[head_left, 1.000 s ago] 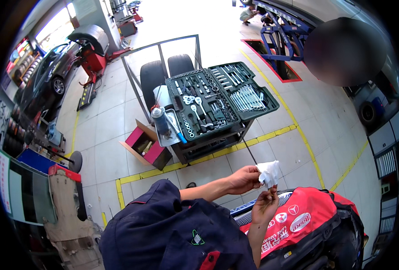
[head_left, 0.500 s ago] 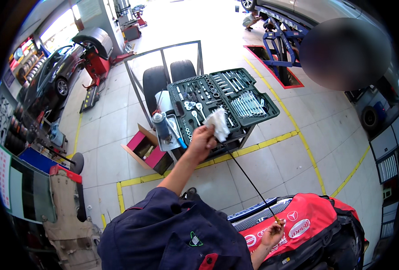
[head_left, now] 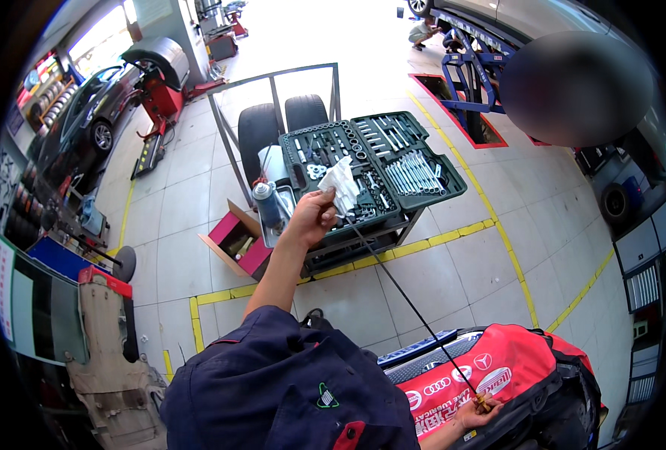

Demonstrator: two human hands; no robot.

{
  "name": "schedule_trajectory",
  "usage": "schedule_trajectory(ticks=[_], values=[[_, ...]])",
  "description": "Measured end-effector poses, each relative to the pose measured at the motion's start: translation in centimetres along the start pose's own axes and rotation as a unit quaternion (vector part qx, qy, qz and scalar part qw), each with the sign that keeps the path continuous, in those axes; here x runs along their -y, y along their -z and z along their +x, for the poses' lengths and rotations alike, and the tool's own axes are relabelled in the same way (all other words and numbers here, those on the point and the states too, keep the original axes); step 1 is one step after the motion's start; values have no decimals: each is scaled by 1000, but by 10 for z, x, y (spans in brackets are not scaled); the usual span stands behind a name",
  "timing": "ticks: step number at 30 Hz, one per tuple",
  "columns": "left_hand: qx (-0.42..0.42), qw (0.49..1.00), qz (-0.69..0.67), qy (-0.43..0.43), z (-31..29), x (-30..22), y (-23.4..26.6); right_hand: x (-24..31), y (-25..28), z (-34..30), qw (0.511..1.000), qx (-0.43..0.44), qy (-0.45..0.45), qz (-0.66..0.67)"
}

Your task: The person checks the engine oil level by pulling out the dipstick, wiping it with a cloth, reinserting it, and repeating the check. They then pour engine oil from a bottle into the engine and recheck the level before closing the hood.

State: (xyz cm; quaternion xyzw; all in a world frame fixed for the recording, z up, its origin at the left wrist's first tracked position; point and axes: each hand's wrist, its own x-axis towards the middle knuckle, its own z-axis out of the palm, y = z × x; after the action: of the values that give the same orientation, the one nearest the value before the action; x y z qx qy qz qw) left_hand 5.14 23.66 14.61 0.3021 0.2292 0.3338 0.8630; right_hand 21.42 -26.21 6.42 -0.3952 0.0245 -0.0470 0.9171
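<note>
My left hand point(head_left: 312, 219) is raised in front of the tool cart, its fingers pinching a crumpled white paper towel point(head_left: 341, 186). From beside that towel a long thin dark dipstick point(head_left: 408, 297) slants down to the right. Its yellow handle is in the closed fingers of my right hand point(head_left: 474, 412), low over the red fender cover point(head_left: 514, 358). The dipstick's far end lies at the towel, and I cannot tell whether the towel wraps it. Behind the left hand an open green socket set point(head_left: 417, 135) shows sockets, ratchets and a row of wrenches.
On the cart's left side stand a spray can point(head_left: 267, 204) and a metal tray. Two tyres point(head_left: 305, 112) sit behind the tool case. An open carton point(head_left: 237, 238) is on the floor to the left. Yellow lines point(head_left: 513, 262) mark the tiles. A blue lift point(head_left: 472, 67) stands far right.
My left hand has moved left with the paper towel. The right hand has gone right and down with the dipstick handle, and more of the dipstick shows between the hands.
</note>
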Motion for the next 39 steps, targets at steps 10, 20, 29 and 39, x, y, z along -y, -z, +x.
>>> schedule_trajectory(ticks=[10,20,29,39], values=[[5,999,34,-2,-7,-7,6,-3,29,1,957,74,188,-206],[-115,993,15,29,10,6,22,36,-32,-32,738,168,411,-508],[-111,994,6,-18,9,-13,26,17,12,-9,657,187,322,-655],[-188,951,152,-191,13,-38,55,20,72,-5,728,84,246,-635]])
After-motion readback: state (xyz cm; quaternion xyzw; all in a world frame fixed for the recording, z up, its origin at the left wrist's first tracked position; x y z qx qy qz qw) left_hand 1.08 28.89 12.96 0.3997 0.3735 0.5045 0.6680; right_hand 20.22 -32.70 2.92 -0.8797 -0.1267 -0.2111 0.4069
